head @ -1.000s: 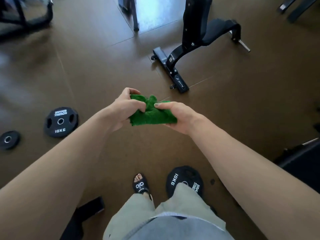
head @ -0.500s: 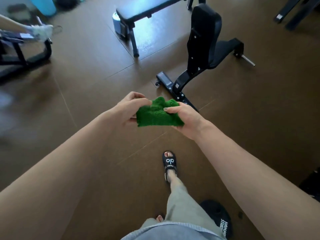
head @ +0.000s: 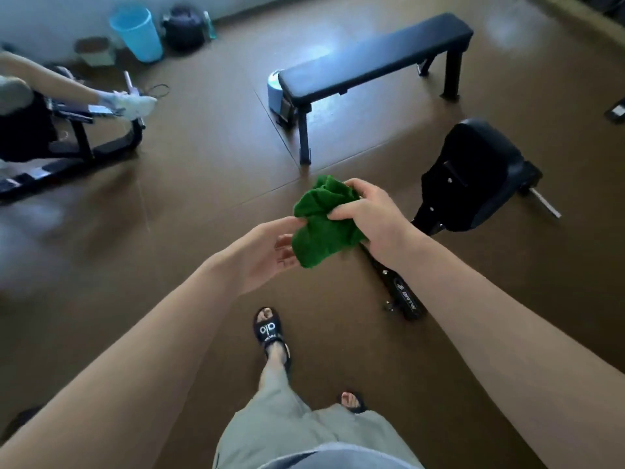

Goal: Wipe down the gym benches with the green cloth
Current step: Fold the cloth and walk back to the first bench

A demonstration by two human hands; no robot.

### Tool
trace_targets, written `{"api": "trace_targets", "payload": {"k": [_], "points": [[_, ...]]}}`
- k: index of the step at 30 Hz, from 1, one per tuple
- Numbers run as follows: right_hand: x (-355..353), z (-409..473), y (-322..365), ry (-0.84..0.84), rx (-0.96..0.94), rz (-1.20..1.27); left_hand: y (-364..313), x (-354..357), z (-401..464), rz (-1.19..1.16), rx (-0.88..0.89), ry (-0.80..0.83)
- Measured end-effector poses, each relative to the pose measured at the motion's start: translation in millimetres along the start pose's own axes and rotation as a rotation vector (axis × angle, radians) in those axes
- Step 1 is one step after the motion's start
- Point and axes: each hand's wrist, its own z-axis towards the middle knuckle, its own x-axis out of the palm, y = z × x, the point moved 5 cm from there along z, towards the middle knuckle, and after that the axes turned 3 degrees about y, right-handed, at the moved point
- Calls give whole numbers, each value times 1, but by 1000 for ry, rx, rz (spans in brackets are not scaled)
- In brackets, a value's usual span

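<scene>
Green cloth [head: 324,222]: bunched, mid-frame above the brown floor [head: 209,184], held in the air. Right hand [head: 367,216]: grip closed, fingers curled over the cloth's upper right. Left hand [head: 267,253]: palm up, fingers loosely spread, touching the cloth's lower left edge. Flat bench [head: 375,62]: black, upper centre-right, well apart from the cloth. Adjustable bench [head: 473,177]: black, right of centre, behind the right hand. Blue bucket [head: 137,33]: upper left, by the wall
</scene>
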Motion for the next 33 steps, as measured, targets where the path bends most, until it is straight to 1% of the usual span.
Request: {"api": "trace_targets", "payload": {"k": [3, 5, 6, 9, 11, 13, 14, 16, 18, 19, 21, 24, 29, 31, 33], "points": [[14, 77, 30, 71, 105, 140, -58, -35, 54, -73, -4, 38], [24, 126, 45, 138, 179, 148, -101, -61, 90, -112, 29, 91], [27, 150, 49, 155, 215, 122, -124, -74, 110, -68, 54, 103], [31, 215, 58, 123, 320, -68, -195, -109, 164, 251, 120, 32], [31, 255, 67, 89, 349, -257, -241, -123, 192, 553, 135, 16], [38, 290, 91, 63, 263, -412, -280, -129, 216, 816, 111, 71], [44, 308, 107, 74, 184, -431, -297, -131, 228, 912, 100, 114], [59, 344, 136, 178, 72, -373, -332, -136, 254, 1016, 87, 180], [71, 381, 153, 284, 75, -320, -365, -141, 279, 1055, 78, 237], [73, 403, 159, 299, 82, -328, -384, -143, 294, 1081, 74, 268], [72, 453, 169, 275, 102, -389, -423, -151, 330, 1100, 71, 295], [65, 527, 187, 272, 94, -394, -484, -167, 380, 1043, 125, 206], [65, 627, 223, 260, 161, -134, -572, -206, 452, 962, 194, 5], [71, 662, 240, 263, 197, -36, -598, -226, 478, 877, 156, -72], [83, 698, 256, 322, 231, 55, -618, -246, 503, 742, 31, -53]]}}
